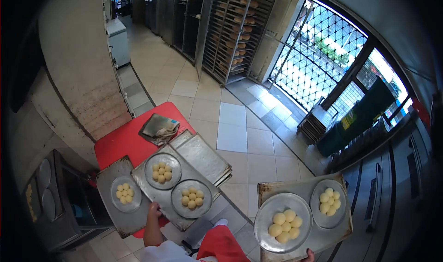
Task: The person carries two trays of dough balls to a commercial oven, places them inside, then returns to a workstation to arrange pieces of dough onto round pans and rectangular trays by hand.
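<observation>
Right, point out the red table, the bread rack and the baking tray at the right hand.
Red table (121,141), head view: bare top.
Bread rack (238,35), head view: middle shelves.
Baking tray (299,187), head view: bare far side.

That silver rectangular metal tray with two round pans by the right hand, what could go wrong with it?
The right hand shows at the near edge of the silver rectangular metal tray, so the far end might dip. The left round silver metal pan seems to poke past the tray's left edge, so a bump could make it slide. Its pale yellow round dough balls sit uncovered, so a tilt might roll them.
</observation>
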{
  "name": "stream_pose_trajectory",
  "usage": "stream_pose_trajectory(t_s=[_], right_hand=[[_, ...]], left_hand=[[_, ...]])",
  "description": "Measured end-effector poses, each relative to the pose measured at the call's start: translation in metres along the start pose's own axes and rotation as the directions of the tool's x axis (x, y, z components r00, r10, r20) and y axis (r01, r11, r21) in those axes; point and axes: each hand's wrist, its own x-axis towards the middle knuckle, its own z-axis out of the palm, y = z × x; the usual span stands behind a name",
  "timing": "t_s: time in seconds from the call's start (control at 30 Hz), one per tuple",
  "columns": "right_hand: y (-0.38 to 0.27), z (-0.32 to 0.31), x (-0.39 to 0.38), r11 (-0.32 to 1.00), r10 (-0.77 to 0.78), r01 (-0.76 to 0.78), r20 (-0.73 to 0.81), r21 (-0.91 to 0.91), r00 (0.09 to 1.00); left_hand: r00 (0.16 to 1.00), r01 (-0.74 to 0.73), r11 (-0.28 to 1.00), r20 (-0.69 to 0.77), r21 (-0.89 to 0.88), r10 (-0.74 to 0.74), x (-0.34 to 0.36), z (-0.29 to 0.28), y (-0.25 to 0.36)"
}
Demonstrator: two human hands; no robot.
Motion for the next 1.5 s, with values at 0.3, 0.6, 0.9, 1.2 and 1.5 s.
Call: stream_pose_trajectory(t_s=[0.3, 0.6, 0.9, 1.2, 1.5], right_hand=[[-0.027, 0.217, 0.235, 0.992, 0.048, -0.1, 0.505, 0.077, 0.862], [-0.013, 0.447, 0.45, 0.894, 0.377, -0.429, 0.731, -0.127, 0.568], [0.063, 0.704, 0.553, 0.745, 0.559, -0.577, 0.786, -0.335, 0.265], [0.193, 0.97, 0.548, 0.684, 0.572, -0.6, 0.815, -0.415, 0.088], [0.328, 1.243, 0.52, 0.573, 0.654, -0.63, 0.756, -0.524, -0.034]], left_hand=[[0.962, -0.221, 0.975, -0.172, -0.036, 0.212, -0.037, 0.044, -0.094], [0.824, -0.503, 0.855, -0.369, -0.128, 0.43, -0.101, 0.16, -0.173], [0.783, -0.604, 0.638, -0.507, -0.478, 0.361, -0.149, 0.39, -0.132], [0.662, -0.746, 0.541, -0.527, -0.39, 0.533, -0.003, 0.535, 0.004], [0.712, -0.689, 0.464, -0.4, -0.557, 0.577, 0.129, 0.673, 0.281]])
